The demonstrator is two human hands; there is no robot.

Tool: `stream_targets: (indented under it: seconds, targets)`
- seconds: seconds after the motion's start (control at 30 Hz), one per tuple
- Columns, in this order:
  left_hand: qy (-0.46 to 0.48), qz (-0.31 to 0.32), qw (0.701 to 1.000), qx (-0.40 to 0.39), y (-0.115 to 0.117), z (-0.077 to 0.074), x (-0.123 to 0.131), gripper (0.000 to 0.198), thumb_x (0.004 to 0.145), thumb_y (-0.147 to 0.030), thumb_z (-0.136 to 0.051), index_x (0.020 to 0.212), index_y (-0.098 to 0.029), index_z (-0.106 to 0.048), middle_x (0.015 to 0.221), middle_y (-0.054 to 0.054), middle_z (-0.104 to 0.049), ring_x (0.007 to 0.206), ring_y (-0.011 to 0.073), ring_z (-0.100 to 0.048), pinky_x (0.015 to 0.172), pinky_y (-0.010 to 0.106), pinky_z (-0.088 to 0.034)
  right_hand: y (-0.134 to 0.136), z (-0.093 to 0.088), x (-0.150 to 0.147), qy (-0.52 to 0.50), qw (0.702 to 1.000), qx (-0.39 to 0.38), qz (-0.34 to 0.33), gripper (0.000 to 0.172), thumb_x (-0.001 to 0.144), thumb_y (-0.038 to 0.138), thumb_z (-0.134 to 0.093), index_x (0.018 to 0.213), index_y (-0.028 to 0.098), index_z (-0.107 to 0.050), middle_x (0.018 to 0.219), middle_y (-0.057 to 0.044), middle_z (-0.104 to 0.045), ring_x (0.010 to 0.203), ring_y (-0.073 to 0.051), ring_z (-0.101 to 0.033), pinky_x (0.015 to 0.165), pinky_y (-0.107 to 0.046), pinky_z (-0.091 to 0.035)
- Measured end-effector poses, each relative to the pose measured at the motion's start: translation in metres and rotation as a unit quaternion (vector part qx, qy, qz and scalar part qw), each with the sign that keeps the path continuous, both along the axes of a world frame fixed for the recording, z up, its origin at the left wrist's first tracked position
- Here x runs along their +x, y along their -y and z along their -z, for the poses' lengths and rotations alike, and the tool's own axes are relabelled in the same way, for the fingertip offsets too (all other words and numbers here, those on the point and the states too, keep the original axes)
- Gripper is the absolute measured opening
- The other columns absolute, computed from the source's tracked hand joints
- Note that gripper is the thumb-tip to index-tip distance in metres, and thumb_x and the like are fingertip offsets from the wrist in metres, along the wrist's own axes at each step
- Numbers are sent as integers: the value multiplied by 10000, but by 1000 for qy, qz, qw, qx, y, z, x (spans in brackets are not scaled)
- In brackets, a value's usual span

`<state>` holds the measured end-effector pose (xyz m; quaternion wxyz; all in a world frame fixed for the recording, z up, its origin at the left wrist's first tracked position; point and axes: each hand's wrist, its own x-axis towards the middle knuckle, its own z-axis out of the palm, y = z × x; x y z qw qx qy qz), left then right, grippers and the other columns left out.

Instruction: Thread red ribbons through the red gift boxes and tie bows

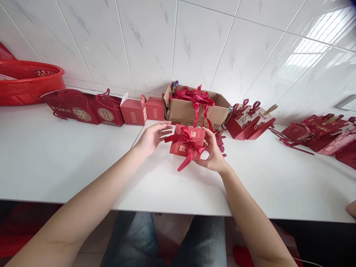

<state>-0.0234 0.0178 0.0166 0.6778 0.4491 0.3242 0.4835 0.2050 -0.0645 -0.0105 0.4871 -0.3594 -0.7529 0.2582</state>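
Observation:
A red gift box (182,149) with gold characters is right in front of me, a dark red ribbon (189,140) tied in a bow across its top. My right hand (213,154) grips the box along its right side, thumb low and fingers behind the edge. On the other side my left hand (154,137) is open, its fingers apart and close to the box's left edge and the ribbon's loop. Behind the box stands a cardboard carton (191,112) heaped with loose red ribbons (194,95), some hanging over its front.
Several red gift boxes (107,111) line the wall on the left, beside a red plastic basket (33,87). More boxes with loop handles (249,122) stand right of the carton, and others (319,131) sit farther right. A person's hand (352,208) shows at the right edge.

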Motion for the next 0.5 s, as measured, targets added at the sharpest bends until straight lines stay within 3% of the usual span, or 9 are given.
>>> stream_targets:
  seconds: [0.13,0.3,0.4,0.5]
  targets:
    - [-24,-20,999,-8,1,2,3,289,698,-307,-656,963,-194,-687,1013,62,-692,1037,241,-611,826,340,-454,-2,-2,4,-18,999,17,46,924,726,301,-741,1441,319,-156,1510,-156,-282,1326,-278,-447,931,-421,-530]
    - [-57,-45,997,-28,-1,4,2,328,653,-356,-676,934,-185,-678,1050,73,-690,1054,250,-608,808,333,-435,-12,-2,24,-71,989,45,120,965,717,418,-727,1458,342,-113,1509,-134,-275,1329,-265,-442,926,-413,-540]
    - [-65,-55,996,-41,-2,6,2,332,626,-359,-683,903,-177,-676,1030,73,-689,1037,247,-615,802,328,-429,-20,-1,47,-108,970,55,212,1020,670,401,-740,1472,325,-114,1516,-121,-283,1368,-265,-397,1003,-443,-487]
    - [-74,-50,995,-40,-3,10,3,310,623,-352,-690,878,-176,-674,1009,73,-686,1016,244,-618,782,317,-425,-27,2,76,-164,931,54,322,1054,614,323,-735,1472,303,-122,1514,-110,-292,1374,-260,-384,1044,-476,-442]
